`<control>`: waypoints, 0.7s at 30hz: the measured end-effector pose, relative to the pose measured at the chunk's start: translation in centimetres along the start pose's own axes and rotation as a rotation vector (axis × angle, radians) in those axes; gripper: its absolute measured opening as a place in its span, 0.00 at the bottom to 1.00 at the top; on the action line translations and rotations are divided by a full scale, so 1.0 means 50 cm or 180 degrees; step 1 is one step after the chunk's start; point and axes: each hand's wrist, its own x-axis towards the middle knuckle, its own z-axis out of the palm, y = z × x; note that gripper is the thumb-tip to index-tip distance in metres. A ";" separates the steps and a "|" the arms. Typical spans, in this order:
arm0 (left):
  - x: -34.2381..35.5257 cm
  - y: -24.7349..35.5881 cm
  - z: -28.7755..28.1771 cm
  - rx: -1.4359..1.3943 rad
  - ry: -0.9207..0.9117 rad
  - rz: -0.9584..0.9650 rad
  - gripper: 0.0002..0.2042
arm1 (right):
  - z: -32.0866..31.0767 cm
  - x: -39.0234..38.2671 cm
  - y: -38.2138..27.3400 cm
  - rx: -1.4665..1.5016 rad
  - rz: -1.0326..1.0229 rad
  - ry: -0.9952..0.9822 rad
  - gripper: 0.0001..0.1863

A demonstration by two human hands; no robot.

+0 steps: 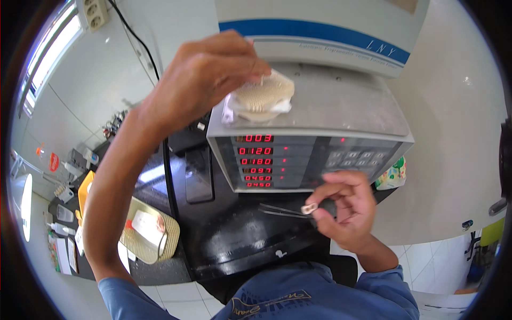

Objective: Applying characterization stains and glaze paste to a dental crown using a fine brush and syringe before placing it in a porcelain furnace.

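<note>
My left hand (221,66) reaches over the metal top of a furnace (346,104), fingers drawn together at a beige honeycomb-textured disc (265,95). White padding (282,108) shows under the disc. Whatever lies between those fingertips is too blurred to make out. In front of the furnace panel, my right hand (349,210) pinches a small pale piece with pinkish patches (309,208), shaped like a dental crown or bridge, between thumb and forefinger. Two thin metal prongs, like tweezers (282,210), extend leftward from beside these fingers; whether the hand holds them I cannot tell.
Red digits glow on the furnace's front panel (258,160). A dark phone-like slab (199,175) lies on the black table (229,229), near a black cable (169,186). At left stands a yellowish tray (173,240). A green-and-white packet (394,176) sits right of the furnace.
</note>
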 end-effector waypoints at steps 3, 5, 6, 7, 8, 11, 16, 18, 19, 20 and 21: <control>-0.006 -0.002 0.002 0.0061 -0.0069 0.0097 0.08 | 0.041 -0.039 0.040 0.0154 0.0410 -0.0194 0.26; -0.008 -0.003 0.006 0.0092 -0.0067 0.0027 0.08 | 0.061 -0.057 0.056 0.0302 0.0696 -0.0211 0.25; -0.008 -0.003 0.008 0.0096 -0.0066 0.0028 0.08 | 0.067 -0.062 0.062 0.0291 0.0732 -0.0238 0.25; -0.007 -0.004 0.011 0.0129 -0.0030 0.0096 0.08 | 0.072 -0.066 0.069 0.0303 0.0772 -0.0258 0.25; -0.007 -0.004 0.014 0.0160 0.0006 0.0166 0.08 | 0.076 -0.068 0.074 0.0338 0.0835 -0.0258 0.25; -0.008 -0.007 0.020 0.0288 0.0154 0.0272 0.08 | 0.080 -0.069 0.087 0.0358 0.0967 -0.0239 0.24; -0.010 -0.011 0.014 0.0256 0.0102 0.0237 0.08 | 0.080 -0.067 0.101 0.0328 0.1010 -0.0207 0.24; -0.011 -0.009 0.012 0.0284 0.0080 0.0219 0.09 | 0.081 -0.066 0.101 0.0331 0.0975 -0.0142 0.24; -0.011 -0.006 0.013 0.0208 0.0059 0.0118 0.09 | 0.082 -0.065 0.099 0.0354 0.0989 -0.0161 0.24; -0.011 -0.004 0.011 0.0135 0.0039 0.0028 0.09 | 0.083 -0.064 0.096 0.0363 0.0964 -0.0126 0.24; -0.012 -0.003 0.010 0.0144 0.0047 0.0036 0.09 | 0.083 -0.062 0.093 0.0349 0.0919 -0.0080 0.24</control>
